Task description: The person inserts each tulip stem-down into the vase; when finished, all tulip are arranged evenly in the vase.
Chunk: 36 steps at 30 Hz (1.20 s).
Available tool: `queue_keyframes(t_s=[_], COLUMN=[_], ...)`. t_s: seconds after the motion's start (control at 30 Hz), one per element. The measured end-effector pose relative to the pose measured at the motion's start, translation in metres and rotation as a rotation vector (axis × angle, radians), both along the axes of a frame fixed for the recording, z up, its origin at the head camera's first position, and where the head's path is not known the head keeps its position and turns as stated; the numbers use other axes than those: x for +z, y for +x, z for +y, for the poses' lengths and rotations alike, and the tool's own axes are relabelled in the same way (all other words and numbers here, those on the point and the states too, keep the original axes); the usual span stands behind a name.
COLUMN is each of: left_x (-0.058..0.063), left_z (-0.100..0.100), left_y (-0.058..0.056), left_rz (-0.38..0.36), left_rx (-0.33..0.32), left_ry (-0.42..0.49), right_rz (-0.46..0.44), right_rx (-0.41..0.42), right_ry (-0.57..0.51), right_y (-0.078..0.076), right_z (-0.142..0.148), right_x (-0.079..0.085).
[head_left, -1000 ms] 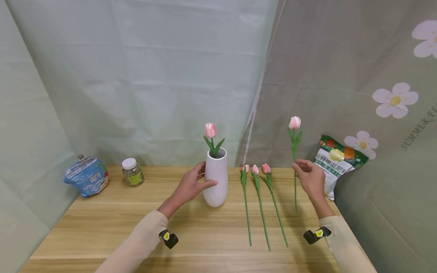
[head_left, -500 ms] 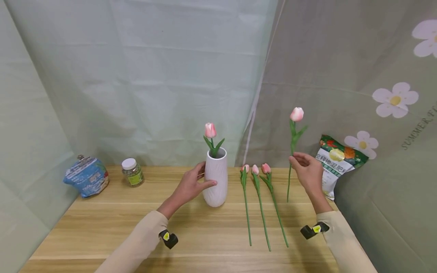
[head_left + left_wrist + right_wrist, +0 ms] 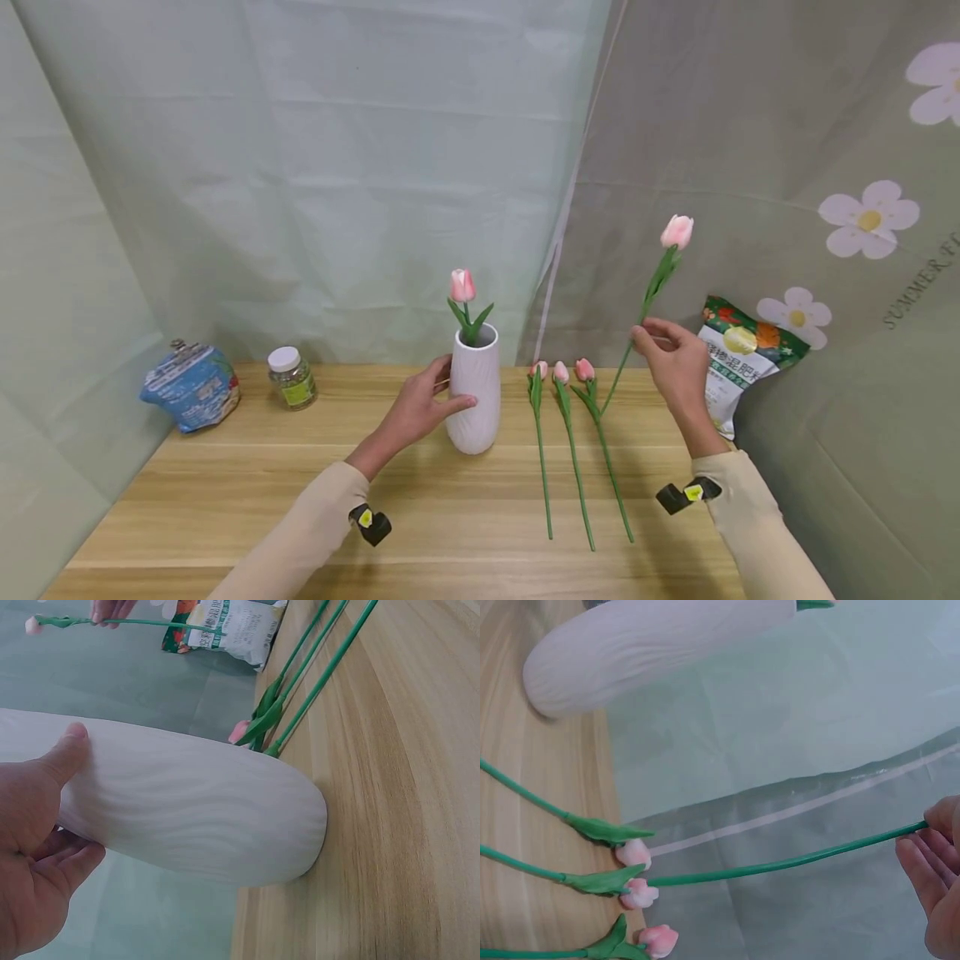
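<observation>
A white ribbed vase (image 3: 476, 400) stands upright on the wooden table, one pink tulip (image 3: 462, 287) rising from its mouth. My left hand (image 3: 422, 402) grips the vase from the left, thumb across its front; the left wrist view shows the thumb and fingers around the vase wall (image 3: 195, 799). Up in the air on the right, my right hand (image 3: 677, 358) pinches the green stem of another pink tulip (image 3: 677, 232), which leans with its bloom to the upper right. In the right wrist view its stem (image 3: 795, 861) runs from my fingertips toward the lying tulips.
Three tulips (image 3: 573, 442) lie side by side on the table (image 3: 420, 517), between vase and right hand. A fertilizer bag (image 3: 738, 358) leans at the right behind my hand. On the left are a white-lidded jar (image 3: 294, 382) and a blue bag (image 3: 193, 390). Curtains hang behind.
My right hand has risen slightly and moved a little left with the tulip. The flower has tilted, its bloom going up and right, its stem end left. The left hand and vase stayed put.
</observation>
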<state>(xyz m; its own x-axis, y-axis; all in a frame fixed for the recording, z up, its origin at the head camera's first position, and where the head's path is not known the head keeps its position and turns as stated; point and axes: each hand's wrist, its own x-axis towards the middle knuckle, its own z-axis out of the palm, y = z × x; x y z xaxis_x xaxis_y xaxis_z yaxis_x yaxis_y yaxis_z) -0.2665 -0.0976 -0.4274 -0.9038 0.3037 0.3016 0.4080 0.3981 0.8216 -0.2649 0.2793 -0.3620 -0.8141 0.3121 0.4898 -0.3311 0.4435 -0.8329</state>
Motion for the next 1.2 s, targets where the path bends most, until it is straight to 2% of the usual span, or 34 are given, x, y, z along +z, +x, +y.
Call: queue_keyframes(t_s=[0.5, 0.77, 1.2], left_x=[0.000, 0.001, -0.001], left_z=[0.000, 0.000, 0.000], left_y=[0.001, 0.001, 0.000], left_rz=[-0.008, -0.010, -0.004], left_rx=[0.003, 0.001, 0.001], left_ry=[-0.001, -0.001, -0.003], right_rz=[0.145, 0.246, 0.324], right_rx=[0.101, 0.129, 0.208], right_ry=[-0.135, -0.150, -0.231], right_y=[0.001, 0.000, 0.001], right_z=[-0.017, -0.024, -0.040], right_x=[0.021, 0.033, 0.054])
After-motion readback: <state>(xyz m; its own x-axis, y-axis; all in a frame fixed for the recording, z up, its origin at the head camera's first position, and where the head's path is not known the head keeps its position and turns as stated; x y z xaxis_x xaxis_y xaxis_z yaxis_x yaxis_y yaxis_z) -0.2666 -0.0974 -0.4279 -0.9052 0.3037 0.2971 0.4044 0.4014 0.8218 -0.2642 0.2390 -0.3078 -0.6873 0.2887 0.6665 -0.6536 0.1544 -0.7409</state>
